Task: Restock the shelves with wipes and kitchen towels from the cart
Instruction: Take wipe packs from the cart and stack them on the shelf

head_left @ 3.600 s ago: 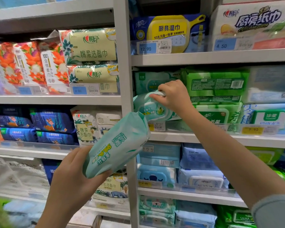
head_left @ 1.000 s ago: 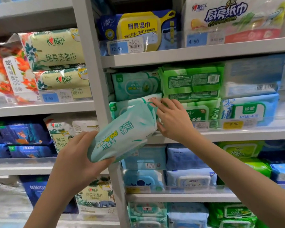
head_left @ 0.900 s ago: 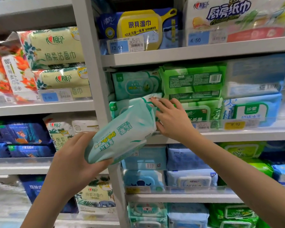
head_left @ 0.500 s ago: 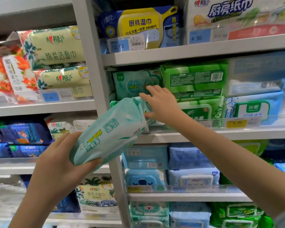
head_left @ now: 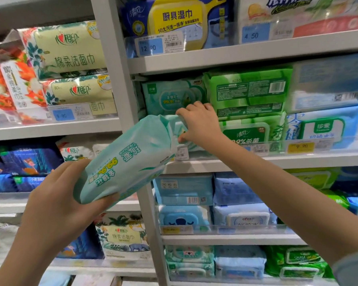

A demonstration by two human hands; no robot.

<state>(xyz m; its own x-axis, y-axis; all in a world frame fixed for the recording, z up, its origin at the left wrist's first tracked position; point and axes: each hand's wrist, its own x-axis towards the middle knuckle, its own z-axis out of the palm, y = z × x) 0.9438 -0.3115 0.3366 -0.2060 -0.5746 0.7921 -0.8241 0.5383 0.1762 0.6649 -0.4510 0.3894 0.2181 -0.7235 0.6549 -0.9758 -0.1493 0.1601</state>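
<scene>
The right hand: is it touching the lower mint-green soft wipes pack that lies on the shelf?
Touching. The head view shows the right hand pinching the end of the lower mint-green wipes pack, fingers above, thumb below.

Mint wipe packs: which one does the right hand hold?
The lower pack on the shelf, beneath the face-out pack; the right hand pinches its front edge. The third, tilted pack is off the shelf, in the left hand.

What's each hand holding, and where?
The left hand grips the mint-green soft wipes pack by its lower end; right hand pinches the edge of a similar shelved pack.
</scene>
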